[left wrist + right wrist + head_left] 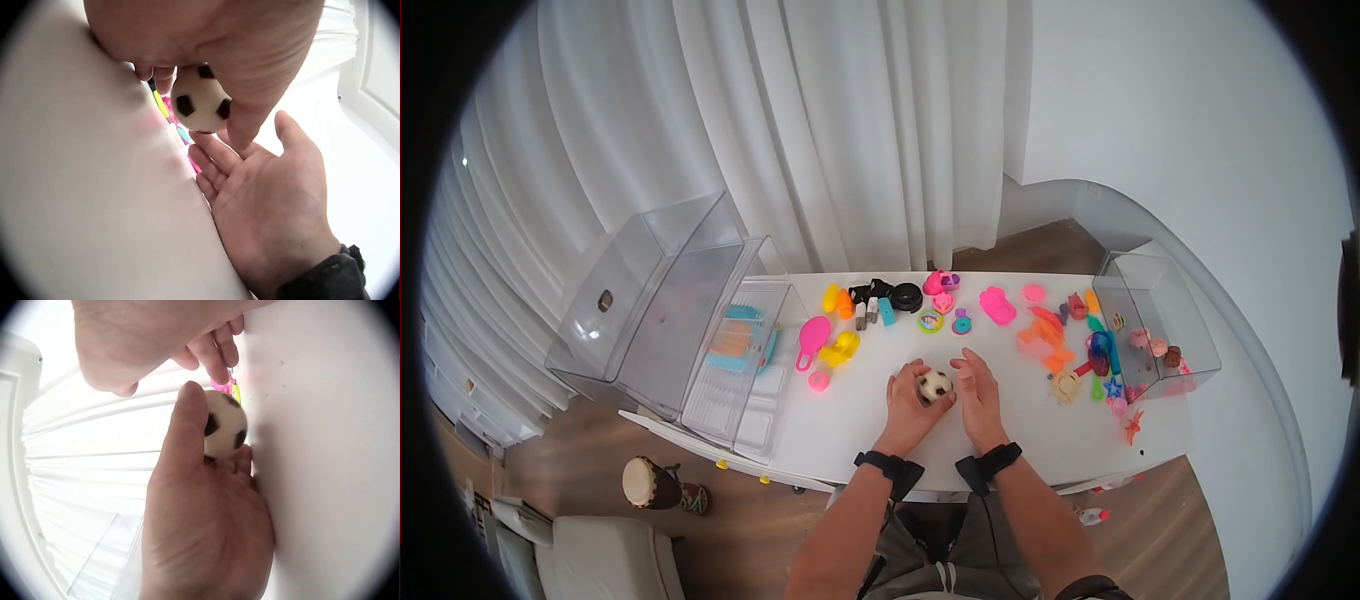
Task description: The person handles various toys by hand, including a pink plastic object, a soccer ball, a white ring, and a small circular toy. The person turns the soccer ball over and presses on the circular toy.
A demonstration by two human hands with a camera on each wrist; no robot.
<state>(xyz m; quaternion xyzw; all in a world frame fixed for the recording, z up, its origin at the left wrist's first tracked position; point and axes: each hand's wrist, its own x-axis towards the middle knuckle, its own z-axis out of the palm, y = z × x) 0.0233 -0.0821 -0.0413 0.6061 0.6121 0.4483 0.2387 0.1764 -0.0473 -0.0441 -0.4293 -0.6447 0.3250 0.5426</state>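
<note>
A small black-and-white ball [935, 386] is just above or on the white table, near its front middle. The left hand [911, 408] grips it between thumb and fingers; the left wrist view shows the thumb against the ball [199, 100]. Close on the ball's right side, the right hand [982, 402] holds nothing, its fingers relaxed and slightly bent. In the right wrist view the right hand [156, 337] appears at the top, apart from the ball [224, 425], while the left hand [206, 519] curves round it from below.
Clear plastic boxes stand at the table's left end, one with a blue item [742, 338]. A clear bin [1190, 340] stands at the right. Between them lie a pink paddle [814, 334], yellow toy [840, 349], black round item [907, 297], orange toy [1055, 345] and several other toys.
</note>
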